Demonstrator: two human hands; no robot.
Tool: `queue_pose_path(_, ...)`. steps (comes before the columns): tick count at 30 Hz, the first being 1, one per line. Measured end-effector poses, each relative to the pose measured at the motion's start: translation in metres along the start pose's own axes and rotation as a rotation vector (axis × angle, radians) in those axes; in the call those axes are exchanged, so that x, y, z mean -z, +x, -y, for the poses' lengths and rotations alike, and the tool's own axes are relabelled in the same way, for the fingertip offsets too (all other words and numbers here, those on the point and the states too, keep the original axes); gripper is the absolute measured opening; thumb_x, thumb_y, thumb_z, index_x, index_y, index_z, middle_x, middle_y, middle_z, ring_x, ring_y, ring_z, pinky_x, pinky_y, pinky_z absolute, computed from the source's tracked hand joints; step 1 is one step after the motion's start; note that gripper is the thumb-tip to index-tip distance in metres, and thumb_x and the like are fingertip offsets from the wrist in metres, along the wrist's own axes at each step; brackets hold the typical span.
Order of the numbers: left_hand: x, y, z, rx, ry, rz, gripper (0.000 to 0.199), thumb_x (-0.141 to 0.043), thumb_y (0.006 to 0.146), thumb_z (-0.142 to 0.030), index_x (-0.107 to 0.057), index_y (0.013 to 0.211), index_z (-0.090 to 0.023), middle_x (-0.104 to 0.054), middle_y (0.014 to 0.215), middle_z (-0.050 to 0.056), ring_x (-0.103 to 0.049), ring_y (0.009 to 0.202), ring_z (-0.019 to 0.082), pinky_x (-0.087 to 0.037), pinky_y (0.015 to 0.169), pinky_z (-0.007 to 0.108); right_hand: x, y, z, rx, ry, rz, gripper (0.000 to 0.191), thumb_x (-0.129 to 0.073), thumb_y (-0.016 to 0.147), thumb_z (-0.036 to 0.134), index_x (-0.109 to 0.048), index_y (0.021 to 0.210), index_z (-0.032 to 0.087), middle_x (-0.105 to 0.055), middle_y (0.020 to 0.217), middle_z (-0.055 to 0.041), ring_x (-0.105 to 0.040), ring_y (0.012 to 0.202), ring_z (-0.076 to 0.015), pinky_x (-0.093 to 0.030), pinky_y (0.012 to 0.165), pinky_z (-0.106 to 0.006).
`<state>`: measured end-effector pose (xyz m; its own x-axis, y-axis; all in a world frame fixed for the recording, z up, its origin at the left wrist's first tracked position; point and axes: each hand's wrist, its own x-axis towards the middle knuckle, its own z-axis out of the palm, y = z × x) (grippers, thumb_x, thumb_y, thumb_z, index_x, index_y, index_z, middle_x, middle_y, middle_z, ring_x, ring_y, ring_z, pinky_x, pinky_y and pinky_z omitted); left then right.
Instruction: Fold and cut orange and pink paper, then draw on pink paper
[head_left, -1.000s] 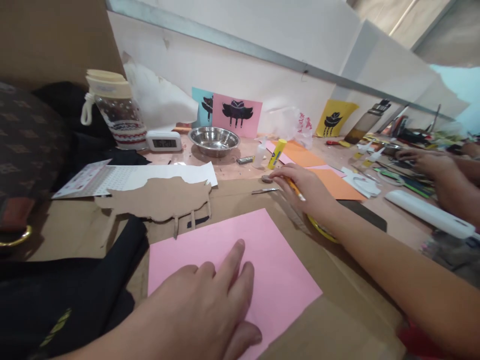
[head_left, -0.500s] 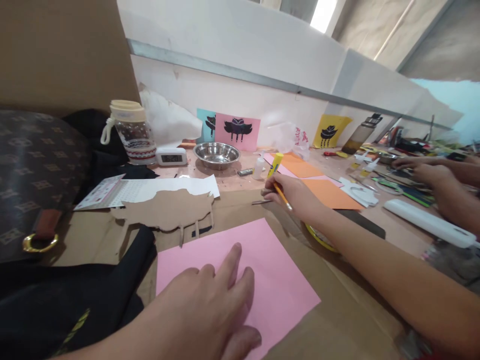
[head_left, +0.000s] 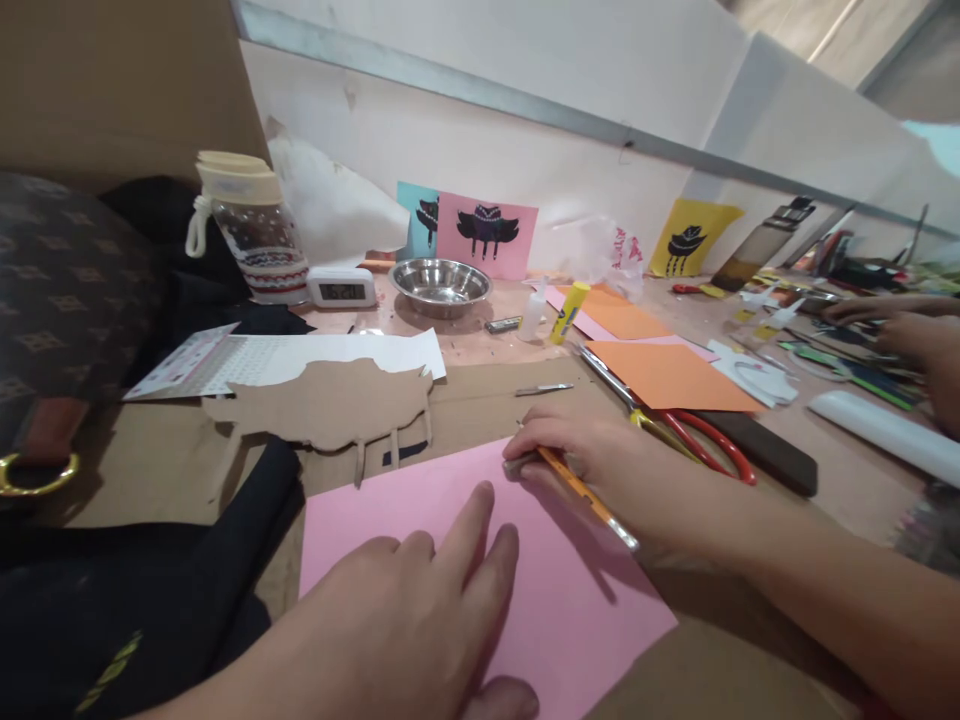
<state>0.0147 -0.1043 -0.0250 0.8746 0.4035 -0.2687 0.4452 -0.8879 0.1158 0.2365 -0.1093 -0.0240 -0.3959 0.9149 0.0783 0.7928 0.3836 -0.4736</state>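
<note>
A pink sheet of paper point(head_left: 592, 630) lies on brown cardboard in front of me. My left hand point(head_left: 405, 600) rests flat on it with the fingers spread. Over the sheet's far edge, my right hand point(head_left: 600, 455) is closed around a yellow-orange pencil point(head_left: 589, 497), whose eraser end points back toward me. A small dark grey piece point(head_left: 519, 464) shows at the right fingertips; its kind is unclear. Beyond the right hand lies a thin metal blade-like tool point(head_left: 545, 389). Red-and-yellow-handled scissors point(head_left: 716, 445) sit to its right, partly under an orange sheet point(head_left: 671, 375).
A cardboard cutout point(head_left: 330, 405) lies behind the pink sheet's left corner. Farther back are a metal bowl point(head_left: 440, 287), a digital clock point(head_left: 342, 288), a glue stick point(head_left: 570, 312) and a bottle point(head_left: 255, 235). Black cloth point(head_left: 150, 590) is at left; another person's hand point(head_left: 922, 335) is at right.
My right hand has come back toward me with the pencil, from beside the glue stick to the pink sheet. The scissors are now uncovered. My left hand stays on the sheet; the view has tilted down.
</note>
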Motion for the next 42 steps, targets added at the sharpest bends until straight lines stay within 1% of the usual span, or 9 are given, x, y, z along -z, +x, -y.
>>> queue_pose_path(4,-0.002,0.0,-0.001,0.002,0.011,0.021,0.062,-0.059,0.092,-0.042,-0.046,0.147,-0.017,-0.047,0.148,0.027,-0.075,0.088,0.036,-0.061,0.064,0.044,0.0,-0.001,-0.001,0.015,-0.024,-0.038,0.017,-0.052,0.097,0.019,-0.068,0.103,0.022,-0.064,0.098,-0.0037,-0.061,0.087,-0.0163,-0.047,0.077,-0.028)
queue_pose_path(8,-0.001,-0.002,-0.003,0.018,0.032,0.026,0.061,-0.059,0.092,-0.039,-0.045,0.148,-0.017,-0.049,0.146,0.026,-0.075,0.087,0.036,-0.061,0.065,0.045,0.003,-0.003,0.003,0.041,-0.053,0.039,0.027,-0.049,0.092,0.004,-0.067,0.104,0.021,-0.06,0.095,-0.002,-0.058,0.085,-0.0147,-0.045,0.074,-0.027)
queue_pose_path(15,0.001,0.0,-0.002,0.012,0.004,0.001,0.055,-0.053,0.095,-0.036,-0.047,0.146,-0.016,-0.037,0.153,0.028,-0.075,0.091,0.037,-0.062,0.066,0.047,0.008,-0.009,0.004,0.066,-0.111,0.066,0.029,-0.049,0.093,0.003,-0.065,0.111,0.02,-0.057,0.1,-0.0035,-0.056,0.089,-0.0156,-0.045,0.077,-0.029)
queue_pose_path(23,0.004,-0.002,-0.004,0.038,-0.058,0.078,0.059,-0.058,0.092,-0.039,-0.047,0.146,-0.017,-0.034,0.156,0.027,-0.073,0.097,0.037,-0.062,0.07,0.046,0.006,-0.007,0.002,0.09,-0.064,0.032,0.024,-0.048,0.097,0.008,-0.066,0.108,0.019,-0.061,0.1,-0.0042,-0.059,0.09,-0.0153,-0.046,0.078,-0.027)
queue_pose_path(29,0.002,0.001,-0.003,0.012,0.014,0.073,0.062,-0.056,0.093,-0.04,-0.043,0.149,-0.017,-0.035,0.155,0.026,-0.073,0.098,0.039,-0.062,0.071,0.049,0.003,-0.003,-0.018,0.052,-0.159,-0.143,0.023,-0.056,0.092,0.01,-0.066,0.108,0.022,-0.067,0.104,-0.0041,-0.062,0.091,-0.0181,-0.046,0.079,-0.03)
queue_pose_path(33,-0.004,-0.001,-0.003,-0.016,0.056,-0.006,0.057,-0.052,0.095,-0.04,-0.045,0.147,-0.017,-0.037,0.155,0.025,-0.074,0.092,0.036,-0.063,0.066,0.048,0.012,0.007,-0.045,-0.038,-0.146,-0.387,0.016,-0.059,0.093,0.02,-0.069,0.105,0.02,-0.07,0.102,-0.0061,-0.065,0.093,-0.0212,-0.049,0.082,-0.034)
queue_pose_path(37,-0.009,-0.006,-0.002,-0.027,0.087,-0.039,0.055,-0.053,0.095,-0.042,-0.048,0.144,-0.018,-0.039,0.154,0.024,-0.075,0.087,0.033,-0.063,0.064,0.043,0.026,0.013,-0.061,-0.204,-0.176,-0.413,0.017,-0.061,0.091,0.027,-0.071,0.102,0.019,-0.072,0.1,-0.0087,-0.066,0.089,-0.0249,-0.049,0.08,-0.039)
queue_pose_path(39,-0.009,-0.007,-0.001,-0.036,0.096,-0.04,0.056,-0.053,0.094,-0.042,-0.048,0.144,-0.018,-0.04,0.154,0.024,-0.075,0.085,0.032,-0.062,0.062,0.042,0.028,0.012,-0.054,-0.195,-0.05,-0.475,0.019,-0.058,0.094,0.034,-0.071,0.097,0.019,-0.071,0.096,-0.0084,-0.065,0.086,-0.0239,-0.049,0.08,-0.039)
queue_pose_path(42,-0.009,-0.003,0.001,-0.042,0.115,-0.039,0.06,-0.055,0.093,-0.043,-0.046,0.146,-0.016,-0.039,0.153,0.025,-0.075,0.084,0.032,-0.062,0.061,0.042,0.014,0.008,-0.034,-0.189,0.649,-0.385,0.036,-0.048,0.098,0.05,-0.067,0.087,0.021,-0.067,0.089,-0.0057,-0.065,0.079,-0.0197,-0.054,0.075,-0.037)
